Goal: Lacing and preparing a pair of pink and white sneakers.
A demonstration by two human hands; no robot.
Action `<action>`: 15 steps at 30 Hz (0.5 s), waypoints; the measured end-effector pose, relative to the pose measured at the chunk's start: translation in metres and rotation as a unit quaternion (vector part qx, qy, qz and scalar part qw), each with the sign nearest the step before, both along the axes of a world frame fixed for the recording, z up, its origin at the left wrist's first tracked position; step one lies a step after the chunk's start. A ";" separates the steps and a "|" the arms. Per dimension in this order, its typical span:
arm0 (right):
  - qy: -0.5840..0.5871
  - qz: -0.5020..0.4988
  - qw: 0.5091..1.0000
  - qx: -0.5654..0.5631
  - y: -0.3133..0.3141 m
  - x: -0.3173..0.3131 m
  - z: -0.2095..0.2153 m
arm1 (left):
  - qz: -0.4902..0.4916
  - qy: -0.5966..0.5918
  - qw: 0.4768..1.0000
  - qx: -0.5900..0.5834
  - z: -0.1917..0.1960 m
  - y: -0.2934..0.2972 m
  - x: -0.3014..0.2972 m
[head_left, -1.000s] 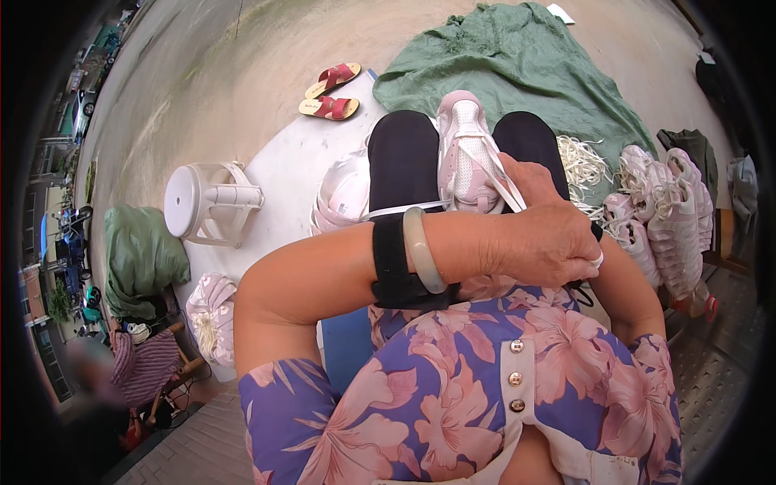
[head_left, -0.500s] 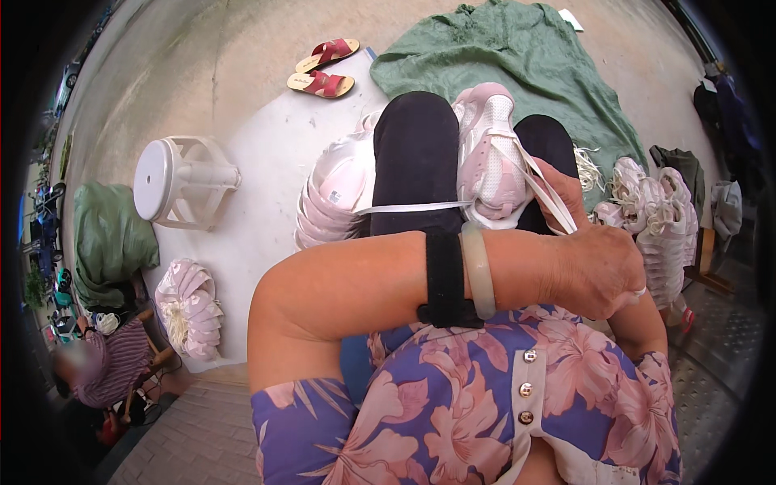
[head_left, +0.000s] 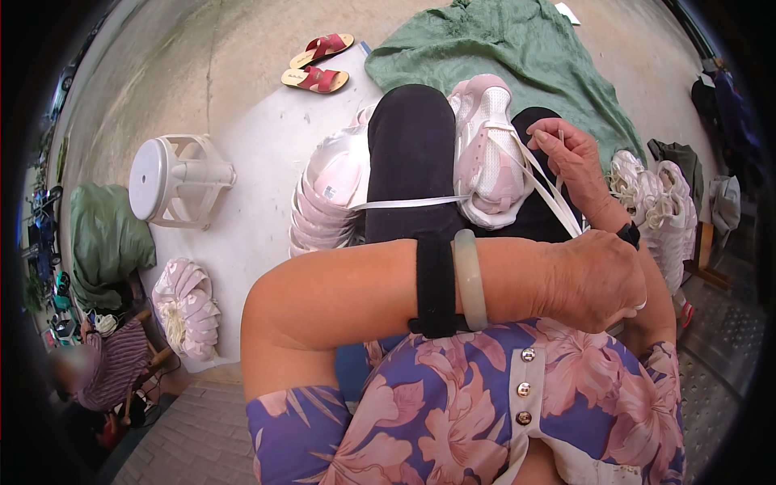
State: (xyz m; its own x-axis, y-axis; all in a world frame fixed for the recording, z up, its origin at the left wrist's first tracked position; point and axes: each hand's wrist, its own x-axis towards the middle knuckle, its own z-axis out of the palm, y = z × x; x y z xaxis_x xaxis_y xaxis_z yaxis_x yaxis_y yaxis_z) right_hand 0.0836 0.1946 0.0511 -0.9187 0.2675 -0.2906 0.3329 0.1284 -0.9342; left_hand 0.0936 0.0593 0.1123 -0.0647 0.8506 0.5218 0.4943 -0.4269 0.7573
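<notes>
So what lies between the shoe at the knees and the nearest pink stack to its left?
In the head view: the black left trouser leg, a white strip across it.

An open-air work spot; concrete ground [head_left: 174,89]; stacked shoe uppers [head_left: 330,182]; vehicles [head_left: 42,234].

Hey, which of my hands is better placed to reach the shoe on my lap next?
Probably your right hand: it is beside the shoe, and its fingers look clear of the stretched laces. Your left hand is closed on the laces, farther from the shoe.
</notes>
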 end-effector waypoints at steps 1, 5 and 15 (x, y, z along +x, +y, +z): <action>-0.010 0.060 0.998 0.005 -0.006 -0.006 0.006 | -0.019 0.002 1.000 -0.018 0.000 -0.001 0.001; -0.074 0.181 0.980 -0.023 -0.013 -0.019 0.003 | -0.019 0.017 0.999 -0.024 -0.003 -0.003 0.006; -0.079 -0.004 0.880 -0.468 0.015 -0.004 0.001 | 0.050 0.072 0.996 0.034 0.006 -0.018 -0.003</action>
State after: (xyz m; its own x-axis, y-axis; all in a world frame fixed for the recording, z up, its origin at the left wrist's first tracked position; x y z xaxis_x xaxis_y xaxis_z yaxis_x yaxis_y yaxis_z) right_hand 0.0797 0.2097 0.0521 -0.8467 -0.1509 -0.5103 0.4652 -0.6754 -0.5721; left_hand 0.0909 0.0415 0.1179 -0.0673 0.8057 0.5884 0.6375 -0.4190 0.6466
